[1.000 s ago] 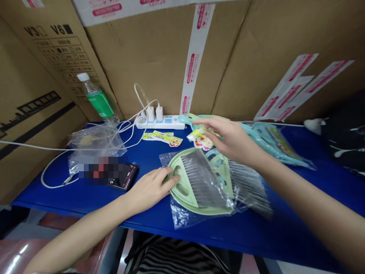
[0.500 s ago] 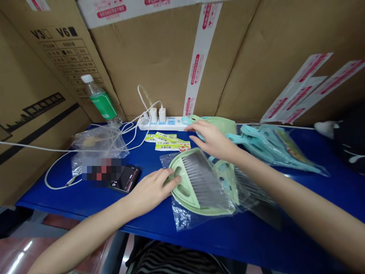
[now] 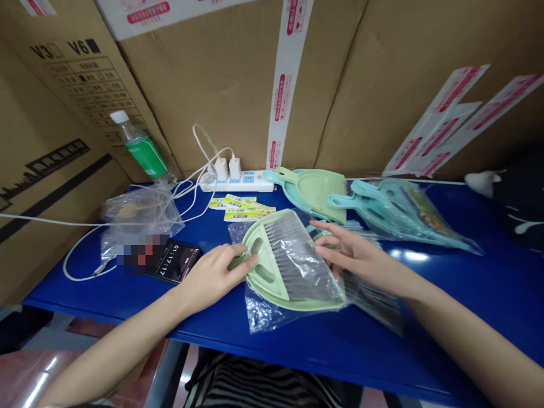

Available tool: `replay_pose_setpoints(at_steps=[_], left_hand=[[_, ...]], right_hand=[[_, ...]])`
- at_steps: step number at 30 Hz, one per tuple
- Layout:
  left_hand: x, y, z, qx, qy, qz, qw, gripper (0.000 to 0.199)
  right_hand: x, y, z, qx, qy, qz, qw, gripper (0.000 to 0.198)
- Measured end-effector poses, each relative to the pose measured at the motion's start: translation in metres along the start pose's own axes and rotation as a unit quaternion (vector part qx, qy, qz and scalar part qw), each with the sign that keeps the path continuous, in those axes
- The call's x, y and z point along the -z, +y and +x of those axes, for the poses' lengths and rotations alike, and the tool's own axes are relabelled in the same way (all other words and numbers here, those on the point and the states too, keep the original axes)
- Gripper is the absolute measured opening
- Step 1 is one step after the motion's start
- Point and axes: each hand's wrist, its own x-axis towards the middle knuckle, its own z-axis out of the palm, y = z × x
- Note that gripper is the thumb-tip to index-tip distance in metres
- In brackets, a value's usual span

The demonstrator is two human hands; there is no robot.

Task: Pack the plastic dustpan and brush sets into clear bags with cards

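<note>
My left hand (image 3: 221, 275) is closed on the left end of a light green dustpan (image 3: 293, 307), its thumb lying over the green brush (image 3: 259, 262) nested in it. Grey bristles point right, and a clear plastic bag (image 3: 266, 317) is around or under the set. At the set's right edge is my right hand (image 3: 346, 252), fingers spread and slightly bent, over another green piece mostly hidden behind it. More grey bristles (image 3: 374, 300) in plastic stick out below that wrist. Behind lie a loose green dustpan (image 3: 323, 190) and a blue dustpan (image 3: 293, 190), overlapping.
Bagged blue dustpans (image 3: 399, 215) lie at the right. Yellow-green labels (image 3: 249, 209), a white power strip (image 3: 238, 181) with cables, a phone (image 3: 176, 262), a plastic bag (image 3: 142, 209) and a bottle (image 3: 147, 156) occupy the left. Cardboard boxes (image 3: 233, 85) wall the back of the blue table.
My right hand has moved from the loose dustpans at the back down to the right edge of the brush set. My left hand keeps its hold. The view has shifted slightly.
</note>
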Motion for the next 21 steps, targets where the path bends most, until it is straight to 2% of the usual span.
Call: replay_pose_setpoints(at_steps=[3, 6, 8, 12, 15, 18, 20, 21], left_hand=[[0.0, 0.001, 0.002, -0.009, 0.017, -0.012, 1.0, 0.029], [0.004, 0.005, 0.005, -0.02, 0.058, 0.007, 0.998, 0.034], [0.009, 0.009, 0.006, -0.05, 0.078, 0.033, 0.995, 0.037], [0.02, 0.01, 0.008, -0.138, 0.082, 0.031, 0.987, 0.03], [0.029, 0.003, 0.002, -0.157, 0.061, 0.026, 0.985, 0.03], [0.035, -0.014, -0.025, -0.108, 0.032, 0.007, 0.994, 0.039], [0.039, -0.031, -0.054, 0.016, 0.0, -0.034, 0.999, 0.044], [0.041, -0.041, -0.07, 0.119, -0.018, -0.05, 0.992, 0.047]], right_hand=[[0.0, -0.003, -0.005, -0.008, -0.033, 0.07, 0.997, 0.087], [-0.002, -0.004, -0.009, 0.003, -0.012, 0.104, 0.995, 0.092], [-0.003, -0.004, -0.01, 0.009, 0.0, 0.107, 0.994, 0.095], [-0.001, 0.0, -0.009, 0.013, -0.007, 0.09, 0.996, 0.099], [0.005, 0.003, -0.008, 0.018, 0.009, 0.064, 0.998, 0.098], [0.012, 0.003, -0.007, 0.04, 0.032, 0.041, 0.998, 0.092], [0.016, 0.002, -0.008, 0.055, 0.045, 0.027, 0.997, 0.088], [0.017, 0.001, -0.008, 0.062, 0.049, 0.018, 0.997, 0.086]])
